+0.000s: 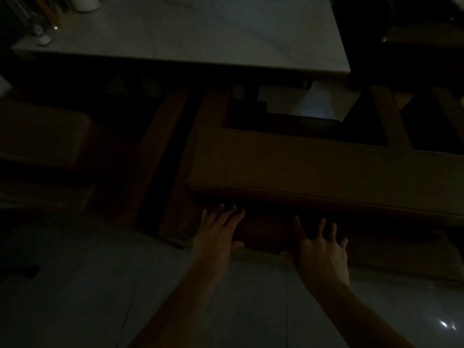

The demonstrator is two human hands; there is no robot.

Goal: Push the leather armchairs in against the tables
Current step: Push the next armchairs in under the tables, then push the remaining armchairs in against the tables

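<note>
The scene is very dark. A brown leather armchair [313, 167] stands in front of me with its backrest toward me and its seat facing a pale-topped table [200, 33]. My left hand [216, 232] lies flat with straight fingers against the back of the chair, below the padded top edge. My right hand [321, 249] presses the same surface a little to the right, fingers spread. The chair's front reaches under the table's near edge.
A second brown armchair [45, 139] stands to the left, close beside the first. Another dark chair [421, 41] sits at the far right of the table. Small objects [45, 38] stand at the table's left end. Glossy pale floor tiles [125, 285] lie below.
</note>
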